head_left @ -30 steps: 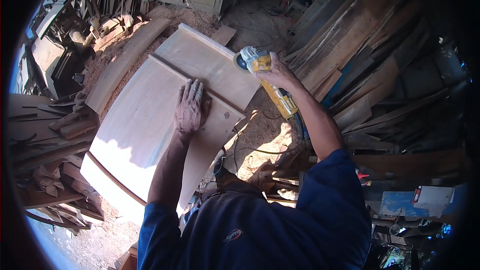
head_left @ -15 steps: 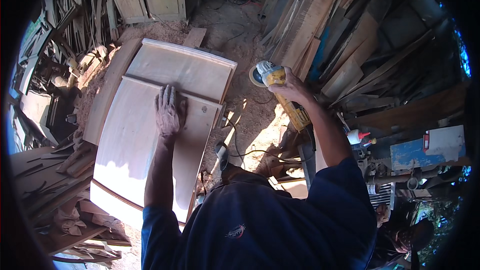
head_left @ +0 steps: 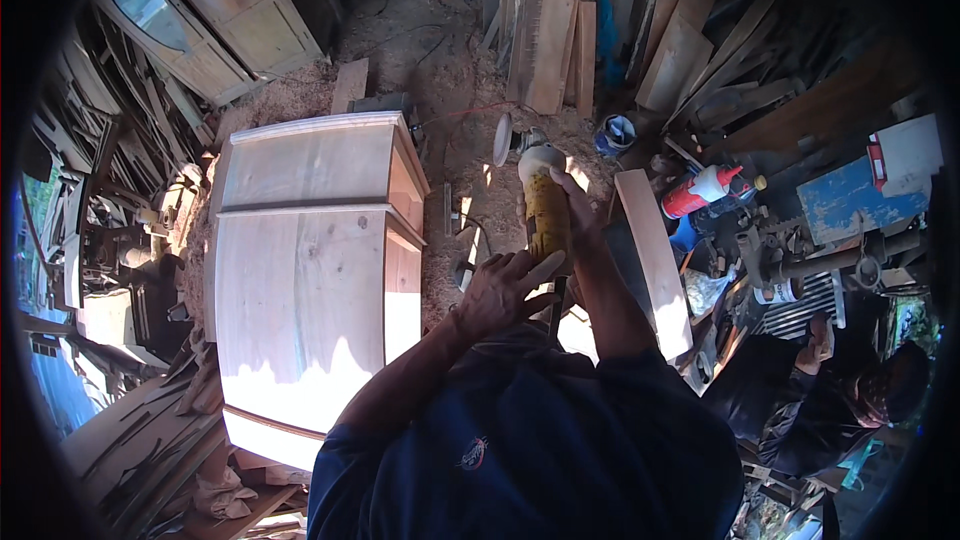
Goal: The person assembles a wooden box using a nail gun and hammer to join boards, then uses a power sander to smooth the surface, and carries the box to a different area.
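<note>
"While the yellow angle grinder (head_left: 546, 215) is being gripped, by which hand is it held?"

"It is clamped by the right hand (head_left: 578, 206), which is wrapped along the right side of the body. The tool is thus set against the palm, just to its left."

"And how is the left hand (head_left: 496, 290) placed?"

"It is laid at the rear end of the grinder, below and to the left of the right hand, with the fingers partly stretched and spread. Whether the tool is also gripped by them cannot be told."

"Where is the disc (head_left: 503, 140) carried?"

"At the front end, ahead of both hands. It is held apart from the pale wooden cabinet (head_left: 305, 260), which is set to the left of the tool and partly lit by sun."

"What is found farther out?"

"To the right, a plank (head_left: 655, 265) is seen near the right forearm, with a red-and-white bottle (head_left: 695, 193) beyond it. A blue bucket (head_left: 615, 135) is placed ahead of the plank. Tall boards (head_left: 548, 30) are stood beyond the disc, and a door (head_left: 215, 50) with an oval pane is seen at far left. At lower right, a co-worker (head_left: 790, 410) in dark clothing is partly shown."
</note>
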`<act>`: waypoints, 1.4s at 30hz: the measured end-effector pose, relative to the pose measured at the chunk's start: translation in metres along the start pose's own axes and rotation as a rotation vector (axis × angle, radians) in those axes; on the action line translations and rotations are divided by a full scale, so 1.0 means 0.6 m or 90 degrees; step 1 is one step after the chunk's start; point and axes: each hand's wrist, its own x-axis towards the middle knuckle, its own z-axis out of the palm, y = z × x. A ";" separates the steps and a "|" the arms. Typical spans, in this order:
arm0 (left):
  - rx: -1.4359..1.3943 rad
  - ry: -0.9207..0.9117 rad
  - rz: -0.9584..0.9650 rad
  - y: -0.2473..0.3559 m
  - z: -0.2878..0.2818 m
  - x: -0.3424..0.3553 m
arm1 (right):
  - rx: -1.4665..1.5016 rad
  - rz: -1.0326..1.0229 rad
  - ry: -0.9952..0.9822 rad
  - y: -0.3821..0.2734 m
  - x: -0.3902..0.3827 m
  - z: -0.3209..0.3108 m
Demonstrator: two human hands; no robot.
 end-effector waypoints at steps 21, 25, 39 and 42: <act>-0.464 0.037 -0.289 0.168 -0.063 -0.184 | 0.016 -0.047 -0.396 0.122 -0.146 0.150; -0.479 0.225 -0.378 0.231 -0.054 -0.207 | -0.081 0.018 -0.407 0.177 -0.230 0.224; 0.028 0.319 -0.785 0.351 -0.064 -0.369 | -0.426 -0.045 -0.202 0.376 -0.369 0.286; 0.132 0.259 -0.792 0.363 -0.015 -0.407 | -0.487 -0.089 -0.144 0.426 -0.396 0.249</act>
